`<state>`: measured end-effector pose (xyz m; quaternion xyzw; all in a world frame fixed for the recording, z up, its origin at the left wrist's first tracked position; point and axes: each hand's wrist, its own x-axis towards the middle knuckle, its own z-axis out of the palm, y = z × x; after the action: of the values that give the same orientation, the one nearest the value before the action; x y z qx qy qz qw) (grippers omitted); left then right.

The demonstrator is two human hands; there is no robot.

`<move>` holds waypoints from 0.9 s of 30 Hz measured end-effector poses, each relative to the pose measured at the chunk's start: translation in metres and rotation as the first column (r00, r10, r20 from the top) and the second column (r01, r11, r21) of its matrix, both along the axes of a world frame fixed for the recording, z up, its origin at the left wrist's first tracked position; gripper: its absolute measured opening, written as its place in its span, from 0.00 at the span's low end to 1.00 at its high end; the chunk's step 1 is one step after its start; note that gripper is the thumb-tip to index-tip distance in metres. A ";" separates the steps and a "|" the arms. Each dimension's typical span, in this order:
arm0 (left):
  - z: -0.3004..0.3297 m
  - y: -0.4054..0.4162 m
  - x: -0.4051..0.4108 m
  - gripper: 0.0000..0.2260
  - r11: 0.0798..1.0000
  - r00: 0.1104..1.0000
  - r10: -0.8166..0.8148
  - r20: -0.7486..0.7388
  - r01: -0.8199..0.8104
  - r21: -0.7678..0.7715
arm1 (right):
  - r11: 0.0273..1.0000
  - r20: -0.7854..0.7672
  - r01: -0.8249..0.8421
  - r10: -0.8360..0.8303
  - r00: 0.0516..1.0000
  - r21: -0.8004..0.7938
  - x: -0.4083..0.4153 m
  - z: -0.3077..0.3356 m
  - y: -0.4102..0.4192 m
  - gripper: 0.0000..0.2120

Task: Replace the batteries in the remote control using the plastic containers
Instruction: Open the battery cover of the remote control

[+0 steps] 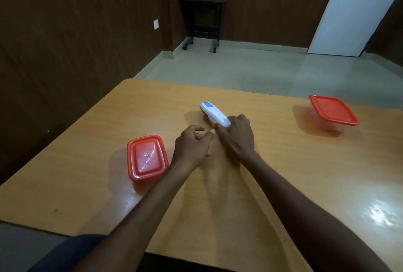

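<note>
Far left: rectangular clear plastic container with red lid (pixel 146 158), closed, on orange wooden bench (pixel 283 173). Just right of it: left hand (pixel 193 144), fingers loosely curled, holding nothing, fingertip near right hand. Centre: right hand (pixel 236 135), fingers wrapped over near end of white plastic remote control (pixel 214 114); remote tilted, far end raised off bench. Far right: second red-lidded clear plastic container (pixel 333 111), closed, well apart. Risk: end-only hold may let remote pivot and slip; both lids closed, so batteries unreachable.
</note>
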<state>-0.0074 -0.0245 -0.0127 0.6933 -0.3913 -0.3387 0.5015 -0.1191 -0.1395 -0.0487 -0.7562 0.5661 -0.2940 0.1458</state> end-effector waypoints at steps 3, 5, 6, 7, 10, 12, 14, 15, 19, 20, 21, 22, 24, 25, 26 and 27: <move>-0.001 0.000 -0.019 0.22 0.996 0.933 -0.055 -0.356 0.078 0.053 | 0.995 0.048 -0.048 0.053 0.997 -0.086 -0.034 0.002 0.057 0.18; 0.000 0.006 -0.039 0.21 0.993 0.860 -0.090 -0.502 0.119 0.025 | 0.989 0.066 -0.049 0.059 0.996 -0.142 -0.060 0.003 0.097 0.18; -0.001 0.007 -0.044 0.21 0.994 0.839 -0.086 -0.537 0.110 0.012 | 0.987 0.070 -0.055 0.066 0.995 -0.154 -0.066 0.003 0.110 0.19; -0.003 0.012 -0.051 0.21 0.994 0.830 -0.085 -0.552 0.107 0.008 | 0.989 0.075 -0.058 0.069 0.995 -0.139 -0.076 0.004 0.123 0.20; -0.006 0.029 -0.074 0.18 0.986 0.819 -0.140 -0.556 0.169 0.001 | 0.986 0.296 -0.106 0.064 0.953 0.128 -0.108 0.013 0.146 0.21; -0.009 0.039 -0.085 0.18 0.978 0.804 -0.185 -0.566 0.210 -0.022 | 0.911 0.523 -0.186 -0.037 0.851 0.368 -0.124 0.021 0.150 0.20; -0.010 0.046 -0.094 0.18 0.975 0.801 -0.201 -0.564 0.218 -0.039 | 0.893 0.566 -0.193 -0.081 0.820 0.408 -0.132 0.021 0.150 0.18; -0.010 0.049 -0.098 0.18 0.975 0.801 -0.204 -0.563 0.217 -0.044 | 0.902 0.562 -0.182 -0.078 0.823 0.392 -0.132 0.020 0.151 0.17; -0.009 0.052 -0.111 0.19 0.974 0.806 -0.215 -0.551 0.222 -0.055 | 0.931 0.564 -0.147 -0.073 0.822 0.335 -0.132 0.015 0.151 0.14; -0.008 0.052 -0.112 0.20 0.971 0.810 -0.223 -0.542 0.233 -0.052 | 0.933 0.569 -0.149 -0.070 0.819 0.328 -0.133 0.014 0.151 0.13; -0.007 0.052 -0.113 0.19 0.968 0.812 -0.231 -0.536 0.246 -0.045 | 0.934 0.577 -0.150 -0.069 0.814 0.323 -0.133 0.014 0.151 0.13; -0.006 0.052 -0.114 0.19 0.965 0.809 -0.240 -0.537 0.260 -0.039 | 0.936 0.579 -0.148 -0.069 0.812 0.319 -0.134 0.013 0.151 0.13; -0.008 0.052 -0.115 0.19 0.964 0.800 -0.238 -0.551 0.265 -0.031 | 0.940 0.572 -0.140 -0.067 0.817 0.310 -0.133 0.012 0.153 0.13; -0.009 0.053 -0.116 0.19 0.967 0.796 -0.227 -0.561 0.253 -0.032 | 0.940 0.578 -0.147 -0.062 0.814 0.308 -0.132 0.012 0.154 0.13; -0.010 0.054 -0.118 0.20 0.970 0.791 -0.215 -0.573 0.238 -0.036 | 0.937 0.593 -0.164 -0.055 0.803 0.309 -0.130 0.012 0.155 0.13; -0.012 0.054 -0.119 0.20 0.974 0.785 -0.204 -0.585 0.221 -0.043 | 0.932 0.612 -0.183 -0.050 0.789 0.313 -0.129 0.012 0.156 0.12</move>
<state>-0.1260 0.0296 -0.0251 0.5135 -0.2882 -0.5955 0.5464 -0.2480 0.0162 -0.0371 -0.6012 0.5046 -0.4091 0.4654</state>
